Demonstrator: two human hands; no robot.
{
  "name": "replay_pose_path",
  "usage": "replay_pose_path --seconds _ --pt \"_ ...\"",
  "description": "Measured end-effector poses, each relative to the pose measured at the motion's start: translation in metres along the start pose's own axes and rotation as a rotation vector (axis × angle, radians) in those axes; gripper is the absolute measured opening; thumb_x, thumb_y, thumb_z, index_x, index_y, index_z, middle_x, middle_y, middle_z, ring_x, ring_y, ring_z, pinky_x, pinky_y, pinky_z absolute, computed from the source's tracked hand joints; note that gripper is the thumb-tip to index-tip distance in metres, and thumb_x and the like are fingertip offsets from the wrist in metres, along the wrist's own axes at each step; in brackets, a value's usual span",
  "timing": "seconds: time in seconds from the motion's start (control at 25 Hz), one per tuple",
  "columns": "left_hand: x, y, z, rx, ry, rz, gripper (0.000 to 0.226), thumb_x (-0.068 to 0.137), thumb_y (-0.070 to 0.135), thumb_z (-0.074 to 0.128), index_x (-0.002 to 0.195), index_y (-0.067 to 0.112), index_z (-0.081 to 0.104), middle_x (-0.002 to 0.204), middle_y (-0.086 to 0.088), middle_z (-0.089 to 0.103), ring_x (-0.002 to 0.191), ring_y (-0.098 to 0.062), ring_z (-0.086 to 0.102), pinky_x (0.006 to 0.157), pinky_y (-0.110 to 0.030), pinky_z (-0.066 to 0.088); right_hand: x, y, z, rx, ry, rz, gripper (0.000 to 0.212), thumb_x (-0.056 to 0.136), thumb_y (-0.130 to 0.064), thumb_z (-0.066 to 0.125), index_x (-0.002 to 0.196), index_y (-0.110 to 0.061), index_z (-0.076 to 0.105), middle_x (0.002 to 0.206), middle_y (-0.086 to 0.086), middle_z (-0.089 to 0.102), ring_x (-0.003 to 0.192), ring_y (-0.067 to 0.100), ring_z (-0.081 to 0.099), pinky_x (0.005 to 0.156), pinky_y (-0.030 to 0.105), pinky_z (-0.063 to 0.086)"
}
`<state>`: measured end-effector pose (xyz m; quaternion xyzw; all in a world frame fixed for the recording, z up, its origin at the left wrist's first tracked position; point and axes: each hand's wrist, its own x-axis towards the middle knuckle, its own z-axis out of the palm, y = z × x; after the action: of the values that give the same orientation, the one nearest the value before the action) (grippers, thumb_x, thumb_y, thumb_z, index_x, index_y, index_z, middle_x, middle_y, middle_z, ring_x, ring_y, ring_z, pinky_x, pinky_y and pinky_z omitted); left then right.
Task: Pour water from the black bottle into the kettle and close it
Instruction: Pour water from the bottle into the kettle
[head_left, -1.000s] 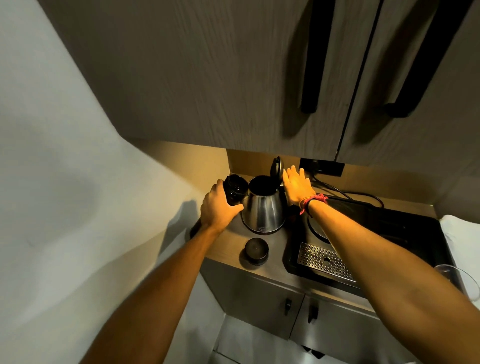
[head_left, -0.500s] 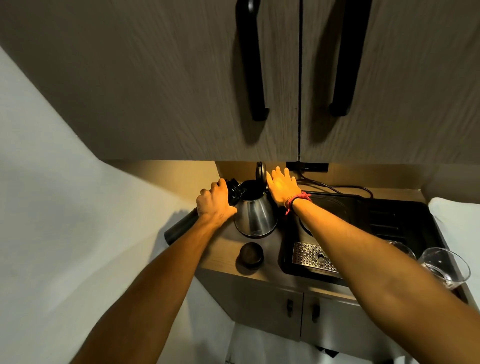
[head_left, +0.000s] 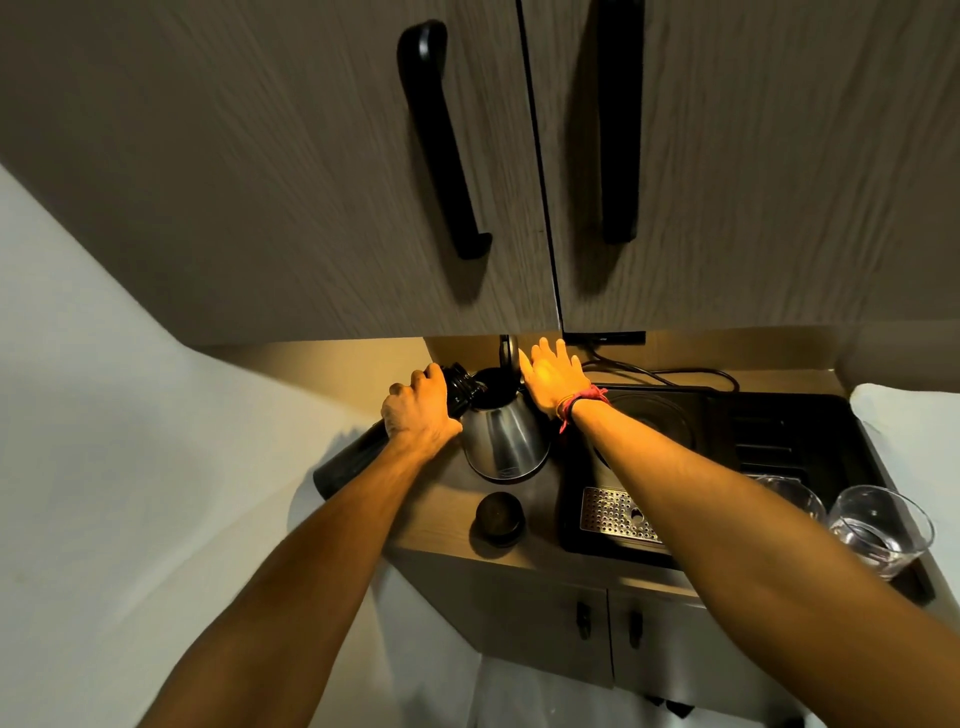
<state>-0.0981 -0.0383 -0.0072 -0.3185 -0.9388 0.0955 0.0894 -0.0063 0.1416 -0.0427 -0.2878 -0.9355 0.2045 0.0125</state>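
- Your left hand (head_left: 418, 413) wraps its grip around the upper part of the black bottle (head_left: 353, 457), fingers curled tight on the body just below the neck.
- The bottle is tipped far over, its base out toward 8 o'clock past the edge of the surface (head_left: 441, 525) and its open mouth at 2 o'clock, resting at the rim of the kettle (head_left: 504, 436).
- Whether water is running from the mouth, you cannot tell; the opening is too dark.
- The steel kettle stands upright on the surface, just beside your left hand at its 3 o'clock, with its opening uncovered.
- The kettle lid (head_left: 509, 353) stands up on its hinge at the kettle's 12 o'clock.
- Your right hand (head_left: 553, 376) is flat with fingers spread, holding nothing, its fingertips at the raised lid; a red cord band (head_left: 576, 405) sits on the wrist.
- The bottle cap (head_left: 500, 517) lies on the surface at the kettle's 6 o'clock, apart from it.
- At the kettle's 3 o'clock lies a black tray (head_left: 779, 441) with a perforated metal drain plate (head_left: 613, 512) near its front edge.
- Two clear glasses (head_left: 878, 527) stand at the tray's 4 o'clock corner.
- A black cable (head_left: 670, 371) runs along the back wall at 1 o'clock.
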Motion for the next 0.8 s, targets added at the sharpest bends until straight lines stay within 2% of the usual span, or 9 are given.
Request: replay_pose_path --seconds 0.56,0.68,0.8 --pt "0.001 -0.003 -0.007 0.047 -0.025 0.003 0.070 0.074 0.041 0.080 0.126 0.011 0.044 0.119 -0.014 0.061 0.104 -0.036 0.065 0.078 -0.045 0.060 -0.003 0.000 -0.003 -0.001 0.005 -0.012 0.056 0.100 -0.035 0.019 0.148 -0.008 0.028 0.161 0.017 0.015 0.149 0.039 0.006 0.120 0.057 0.016" --pt "0.005 -0.002 -0.004 -0.025 -0.028 -0.007 0.079 0.072 0.048 0.081 0.131 0.011 0.043 0.124 -0.014 0.061 0.108 -0.037 0.064 0.078 -0.044 0.059 -0.001 0.000 -0.003 0.007 0.015 -0.012 0.054 0.100 -0.033 0.021 0.145 -0.006 0.033 0.159 0.017 0.020 0.148 0.040 0.010 0.118 0.058 0.019" --pt "0.012 -0.003 0.000 -0.199 -0.057 -0.049 0.088 0.069 0.055 0.082 0.135 0.012 0.042 0.130 -0.015 0.061 0.114 -0.038 0.064 0.084 -0.045 0.057 0.000 0.000 -0.001 -0.024 0.006 -0.037 0.050 0.100 -0.027 0.022 0.144 -0.006 0.035 0.158 0.018 0.021 0.147 0.043 0.010 0.117 0.059 0.020"
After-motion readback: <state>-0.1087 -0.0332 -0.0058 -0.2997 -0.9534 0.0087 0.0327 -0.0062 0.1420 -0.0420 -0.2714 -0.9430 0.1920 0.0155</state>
